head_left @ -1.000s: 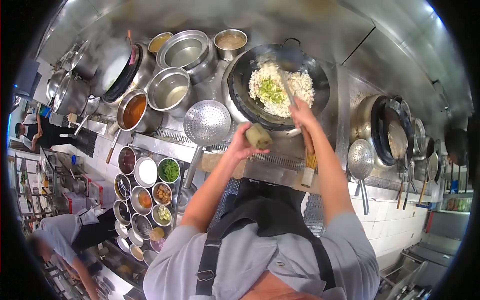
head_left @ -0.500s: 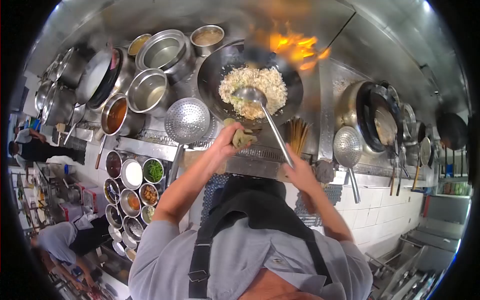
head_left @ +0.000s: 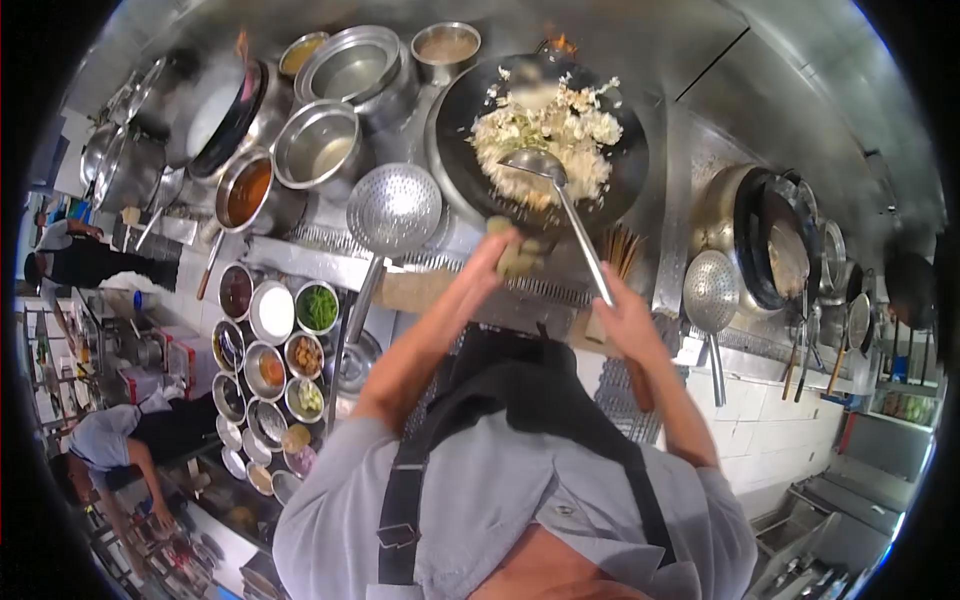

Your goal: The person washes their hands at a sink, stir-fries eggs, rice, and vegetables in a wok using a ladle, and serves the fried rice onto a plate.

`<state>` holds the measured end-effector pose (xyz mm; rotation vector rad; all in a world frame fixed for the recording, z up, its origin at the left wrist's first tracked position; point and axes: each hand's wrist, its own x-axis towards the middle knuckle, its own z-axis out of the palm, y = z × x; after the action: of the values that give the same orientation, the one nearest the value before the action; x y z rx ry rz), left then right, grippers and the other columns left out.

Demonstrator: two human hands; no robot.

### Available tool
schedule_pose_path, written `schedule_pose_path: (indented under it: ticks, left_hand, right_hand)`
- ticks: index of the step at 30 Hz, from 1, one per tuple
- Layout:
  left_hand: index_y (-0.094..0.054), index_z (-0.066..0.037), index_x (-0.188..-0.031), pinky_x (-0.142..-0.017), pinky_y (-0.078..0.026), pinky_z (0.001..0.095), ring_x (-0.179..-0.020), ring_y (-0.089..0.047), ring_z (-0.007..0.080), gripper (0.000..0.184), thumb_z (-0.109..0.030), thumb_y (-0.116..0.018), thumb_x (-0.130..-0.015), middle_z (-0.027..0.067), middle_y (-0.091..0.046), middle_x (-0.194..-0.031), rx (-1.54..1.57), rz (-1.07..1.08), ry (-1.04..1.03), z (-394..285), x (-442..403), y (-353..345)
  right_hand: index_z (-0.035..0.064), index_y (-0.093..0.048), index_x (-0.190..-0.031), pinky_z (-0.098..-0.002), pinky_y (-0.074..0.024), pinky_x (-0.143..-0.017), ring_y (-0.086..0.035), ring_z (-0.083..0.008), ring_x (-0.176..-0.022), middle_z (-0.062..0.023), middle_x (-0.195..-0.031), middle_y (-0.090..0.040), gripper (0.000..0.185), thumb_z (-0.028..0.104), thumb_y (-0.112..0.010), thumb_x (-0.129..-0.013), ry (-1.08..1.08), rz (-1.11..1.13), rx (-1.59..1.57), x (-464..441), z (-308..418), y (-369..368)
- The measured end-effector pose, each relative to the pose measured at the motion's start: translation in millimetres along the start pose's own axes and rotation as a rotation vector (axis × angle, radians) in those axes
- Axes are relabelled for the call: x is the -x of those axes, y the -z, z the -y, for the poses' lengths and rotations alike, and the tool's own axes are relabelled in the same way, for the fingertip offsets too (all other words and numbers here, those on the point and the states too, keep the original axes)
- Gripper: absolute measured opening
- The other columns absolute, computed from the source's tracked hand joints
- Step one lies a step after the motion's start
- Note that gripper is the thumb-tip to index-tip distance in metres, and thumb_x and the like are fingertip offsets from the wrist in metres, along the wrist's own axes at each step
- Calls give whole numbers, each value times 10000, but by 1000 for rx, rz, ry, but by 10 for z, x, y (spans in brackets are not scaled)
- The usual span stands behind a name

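Note:
A dark wok (head_left: 632,165) tilts on the stove, with rice (head_left: 500,135) in it and loose grains in the air near its far side. My left hand (head_left: 492,258) is closed round a folded greenish cloth (head_left: 518,255) at the wok's near edge; the cloth hides the grip itself. My right hand (head_left: 625,318) wraps round the end of a long metal ladle (head_left: 582,230), whose bowl rests among the rice. Just right of the wok, a bamboo brush (head_left: 622,250) stands near my right hand.
At left are a perforated strainer (head_left: 394,210), a pot of red-brown sauce (head_left: 246,195) and several steel pots. Small ingredient bowls (head_left: 318,308) stand below them. Another strainer (head_left: 712,292) lies at right. A small flame (head_left: 562,45) shows behind the wok. A co-worker (head_left: 110,445) bends at lower left.
The rice has gone from a gathered heap to scattered, partly airborne grains. The large flame behind the wok has shrunk. The view has shifted, and both hands keep their holds.

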<state>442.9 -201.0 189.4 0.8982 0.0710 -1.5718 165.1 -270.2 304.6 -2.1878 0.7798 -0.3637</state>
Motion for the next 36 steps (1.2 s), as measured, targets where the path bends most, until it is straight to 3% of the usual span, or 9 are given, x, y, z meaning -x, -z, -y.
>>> schedule_pose_path:
  ticks: [4,8,11,16,20,24,28,30,36]
  left_hand:
    - [-535,-43,-1093,-653,-593,482,-866,-694,345,257,-198,-589,-895,172,-663,-1034,46,34,149,-377,338,-441]
    - [-524,-34,-1162,-682,-609,470,-918,-697,347,310,-126,-577,-870,201,-652,-1133,-12,12,1,-15,-34,-173]
    - [-478,-19,-1238,-688,-618,449,-930,-701,356,380,-128,-563,-884,216,-630,-1198,-80,97,-201,321,390,-34]
    - [-460,-18,-1239,-681,-610,440,-951,-698,339,385,-137,-582,-894,185,-645,-1124,-60,49,-22,-81,106,-121]
    - [-493,-54,-1219,-687,-599,442,-919,-693,305,449,-347,-655,-920,148,-651,-1099,-188,-45,-63,-393,-241,-215]
    - [-540,-58,-1242,-769,-581,488,-950,-672,302,645,-616,-570,-919,141,-644,-1125,-130,-21,-133,-148,216,177]
    - [-473,-7,-1365,-940,-514,568,-1126,-607,381,855,-736,-398,-924,212,-584,-1254,200,-7,-47,-16,937,311]
    - [-425,15,-1405,-992,-470,595,-1204,-549,432,892,-736,-373,-927,251,-526,-1332,331,104,-104,45,1116,333]
    - [-412,-5,-1435,-1018,-460,568,-1260,-521,400,861,-697,-441,-923,258,-476,-1415,463,262,-185,84,1226,441]
  right_hand:
    - [-26,-339,-1484,-397,-412,-1063,-506,-441,-1269,-322,-1370,-502,612,119,-543,-925,-151,276,175,120,591,563]
    - [44,-330,-1513,-479,-498,-850,-624,-492,-996,-349,-1058,-623,660,111,-582,-907,-411,188,228,-448,354,21]
    - [54,-305,-1522,-528,-472,-735,-618,-503,-821,-339,-898,-614,680,101,-587,-905,-54,-113,293,-378,-118,-283]
    - [56,-265,-1533,-542,-479,-747,-619,-507,-839,-333,-921,-626,701,104,-583,-910,-237,121,454,293,305,231]
    - [55,-289,-1527,-526,-488,-796,-615,-506,-904,-348,-965,-626,686,99,-570,-903,-425,135,424,75,-113,215]
    - [53,-325,-1509,-489,-498,-870,-664,-427,-939,-335,-1020,-660,665,142,-580,-902,-25,-298,281,-437,-840,226]
    - [68,-398,-1443,-343,-404,-343,-493,-151,-386,-55,-611,-508,495,120,-505,-962,-539,-264,-588,-1035,-515,-280]
    - [60,-448,-1362,-332,-361,-320,-453,-134,-369,-5,-585,-443,406,96,-499,-961,-562,-89,-903,-1139,-288,-241]
    - [56,-505,-1094,-281,-346,-328,-420,-94,-387,7,-583,-429,138,80,-523,-959,-314,-161,-500,-1445,-130,258]
